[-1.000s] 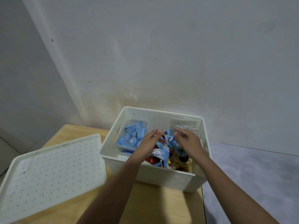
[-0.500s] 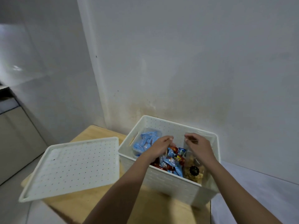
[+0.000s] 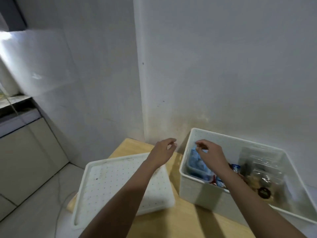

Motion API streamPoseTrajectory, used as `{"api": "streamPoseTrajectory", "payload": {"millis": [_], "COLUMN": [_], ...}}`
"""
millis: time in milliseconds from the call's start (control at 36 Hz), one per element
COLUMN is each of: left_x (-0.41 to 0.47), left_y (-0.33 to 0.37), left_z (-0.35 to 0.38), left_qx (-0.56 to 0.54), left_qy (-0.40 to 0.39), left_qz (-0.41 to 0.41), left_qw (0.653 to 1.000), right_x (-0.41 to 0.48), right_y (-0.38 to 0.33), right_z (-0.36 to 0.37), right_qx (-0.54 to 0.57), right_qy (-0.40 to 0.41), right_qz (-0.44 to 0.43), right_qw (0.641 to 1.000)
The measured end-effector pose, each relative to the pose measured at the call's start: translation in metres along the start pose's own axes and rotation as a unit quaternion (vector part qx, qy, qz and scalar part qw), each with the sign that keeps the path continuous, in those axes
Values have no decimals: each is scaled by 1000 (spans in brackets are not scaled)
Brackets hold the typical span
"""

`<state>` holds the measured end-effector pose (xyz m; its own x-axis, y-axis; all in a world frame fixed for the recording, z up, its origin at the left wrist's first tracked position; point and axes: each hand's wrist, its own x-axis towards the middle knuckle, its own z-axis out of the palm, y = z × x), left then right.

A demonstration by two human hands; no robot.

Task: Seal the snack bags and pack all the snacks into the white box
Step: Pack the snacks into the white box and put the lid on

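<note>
white box (image 3: 192,191) matt perforated plastic | table (image 3: 185,222) smooth wood | lid (image 3: 109,182) plastic

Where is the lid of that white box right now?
In the head view, the lid lies flat on the wooden table, just left of the white box, under the person's left forearm.

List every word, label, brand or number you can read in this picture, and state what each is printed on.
No text here can be read.
Round black label on the clear snack bag: print too blurred to read.
Blue-and-white wrapper in the white box: lettering too blurred to read.
Blue packets in the box: too blurred to show any print.
</note>
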<state>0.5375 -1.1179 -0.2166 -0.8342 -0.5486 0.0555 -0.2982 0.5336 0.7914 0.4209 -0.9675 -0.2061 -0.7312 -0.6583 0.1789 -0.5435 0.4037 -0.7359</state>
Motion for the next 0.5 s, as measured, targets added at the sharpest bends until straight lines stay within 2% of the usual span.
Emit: {"api": "streamPoseTrajectory", "payload": {"millis": [111,222,361,444,500], "left_x": [-22,-60,-121,-147,-158], "left_y": [-74,-150,-235,-269,-286], "left_z": [-57,-91,-106,-107,-107], "left_qx": [61,131,215,202,172], "left_qy": [72,91,66,46,42], "left_qz": [-44,-128,-237,-310,-348], "left_qw": [995,979,945,928,920], "right_x": [2,-5,-25,-37,-42], "right_y": [-42,-52,-28,-14,-8], "right_z": [75,142,197,210,216], "right_qx": [0,-58,-132,-175,-200], "right_qy": [-27,-112,-218,-276,-285], "right_qz": [-33,-44,36,114,147], "right_qw": [999,991,966,938,926]}}
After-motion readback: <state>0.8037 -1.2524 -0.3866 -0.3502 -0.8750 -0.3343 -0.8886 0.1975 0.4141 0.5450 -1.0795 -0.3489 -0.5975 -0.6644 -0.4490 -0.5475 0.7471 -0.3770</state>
